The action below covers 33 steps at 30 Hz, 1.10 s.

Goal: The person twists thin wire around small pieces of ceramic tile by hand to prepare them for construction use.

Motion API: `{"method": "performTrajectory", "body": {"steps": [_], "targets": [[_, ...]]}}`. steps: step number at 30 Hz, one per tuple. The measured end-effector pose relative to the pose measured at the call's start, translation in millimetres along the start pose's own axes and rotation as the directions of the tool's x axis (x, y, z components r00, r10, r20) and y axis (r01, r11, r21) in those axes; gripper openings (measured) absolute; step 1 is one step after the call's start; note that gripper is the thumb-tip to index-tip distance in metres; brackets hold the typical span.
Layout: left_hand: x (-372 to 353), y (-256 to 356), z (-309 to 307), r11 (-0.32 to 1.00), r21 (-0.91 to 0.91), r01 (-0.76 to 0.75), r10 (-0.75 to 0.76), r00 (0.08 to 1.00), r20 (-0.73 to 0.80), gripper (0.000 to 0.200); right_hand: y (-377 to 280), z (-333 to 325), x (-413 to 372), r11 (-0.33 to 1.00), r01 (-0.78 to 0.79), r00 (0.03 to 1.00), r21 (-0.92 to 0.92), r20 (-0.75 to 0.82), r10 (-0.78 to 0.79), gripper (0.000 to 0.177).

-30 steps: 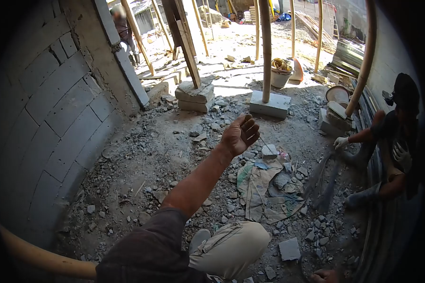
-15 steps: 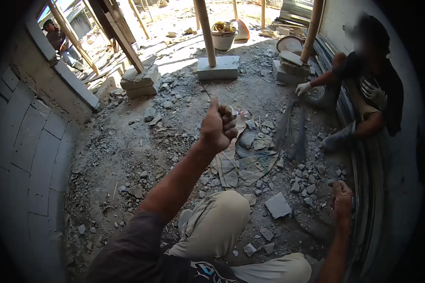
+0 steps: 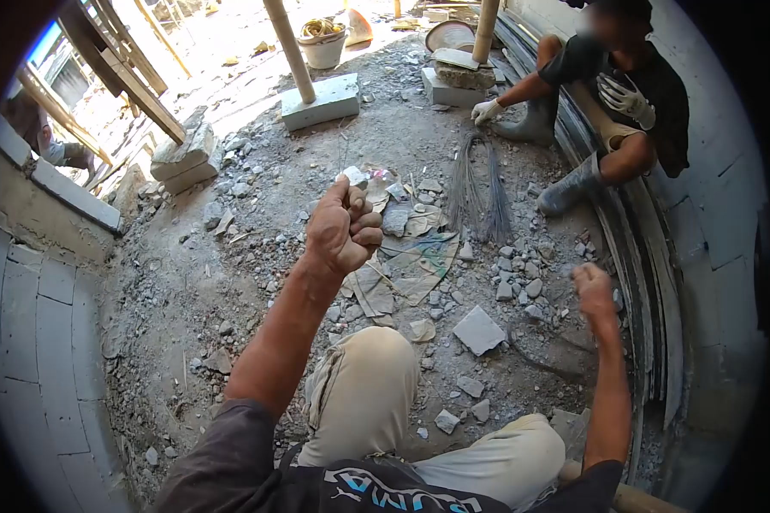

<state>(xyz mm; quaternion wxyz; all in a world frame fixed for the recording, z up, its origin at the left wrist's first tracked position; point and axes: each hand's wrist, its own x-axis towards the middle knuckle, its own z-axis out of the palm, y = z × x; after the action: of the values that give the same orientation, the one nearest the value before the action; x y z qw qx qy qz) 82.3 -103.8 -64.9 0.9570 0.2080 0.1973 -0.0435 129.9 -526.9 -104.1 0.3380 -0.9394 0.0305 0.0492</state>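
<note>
A faint, thin strand (image 3: 343, 152), apparently wire, rises from our left hand (image 3: 344, 227), whose grip is closed and seems to pinch its lower end. We judge it very light and springy, easy to bend and liable to whip, so we would hold it near an end, clear of the tip. Our right hand (image 3: 594, 291) is raised over the rubble with its fingers drawn in; blur hides whether that grip holds anything.

Beyond our knees lie a cloth (image 3: 419, 269) and a square block piece (image 3: 479, 331), the latter probably brittle at its corners. Farther out, a co-worker's gloved hand (image 3: 488, 111) is at the top of a loose wire bundle (image 3: 494, 201), whose strands probably tangle, best gathered at the bend.
</note>
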Motion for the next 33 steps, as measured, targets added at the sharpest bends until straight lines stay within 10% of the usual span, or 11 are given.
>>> {"method": "performTrajectory", "body": {"steps": [2,4,8,12,14,19,21,24,27,29,33], "targets": [[23.0,15.3,-30.1,0.992,-0.004,-0.124,0.121,0.976,-0.179,0.045,-54.8,-47.5,-20.5,0.599,-0.039,0.990,0.800,0.113,-0.087,0.027],[54.1,36.0,-66.4,0.977,-0.006,-0.214,0.199,0.919,-0.342,0.044,-105.8,-61.1,-74.3,0.628,0.143,0.857,0.765,0.221,-0.465,0.026],[57.0,39.8,-49.2,0.966,-0.065,-0.250,0.223,0.934,-0.280,0.045,-134.2,10.3,-115.1,0.819,0.323,-0.096,0.475,0.877,-0.470,0.023],[37.4,15.3,-17.1,0.980,-0.002,-0.201,0.199,0.973,-0.116,0.044,-10.8,69.4,-62.0,0.762,0.468,0.695,-0.447,0.719,-0.006,0.028],[31.9,8.1,-22.4,0.981,0.047,-0.189,0.193,0.976,-0.102,0.044,20.3,42.6,-11.9,0.974,0.132,0.957,-0.185,0.279,-0.077,0.027],[36.1,10.5,-41.4,0.964,0.089,-0.250,0.264,0.934,-0.240,0.043,-83.7,-51.9,-59.8,0.235,-0.041,0.930,0.971,0.123,-0.347,0.015],[43.8,10.4,-47.5,0.961,0.078,-0.266,0.277,0.929,-0.246,0.043,-106.4,-53.8,-99.7,0.428,0.101,0.537,0.898,0.313,-0.783,0.016],[50.0,5.3,-43.8,0.966,0.050,-0.253,0.258,0.935,-0.245,0.043,-129.0,-7.8,-126.4,0.849,0.246,0.000,0.467,0.876,-0.482,0.021],[43.3,-3.0,-30.5,0.972,0.042,-0.230,0.233,0.947,-0.219,0.044,-50.6,52.6,-112.6,0.853,0.478,0.419,-0.212,0.908,-0.009,0.025],[35.9,-6.0,-24.5,0.970,0.058,-0.238,0.245,0.948,-0.205,0.044,-10.5,46.5,-72.6,0.930,0.128,0.821,-0.344,0.563,0.095,0.025],[34.4,-3.2,-37.6,0.966,0.053,-0.251,0.257,0.936,-0.239,0.043,-5.8,-16.9,-25.9,0.709,-0.148,0.989,0.690,0.110,0.098,0.016]]}}
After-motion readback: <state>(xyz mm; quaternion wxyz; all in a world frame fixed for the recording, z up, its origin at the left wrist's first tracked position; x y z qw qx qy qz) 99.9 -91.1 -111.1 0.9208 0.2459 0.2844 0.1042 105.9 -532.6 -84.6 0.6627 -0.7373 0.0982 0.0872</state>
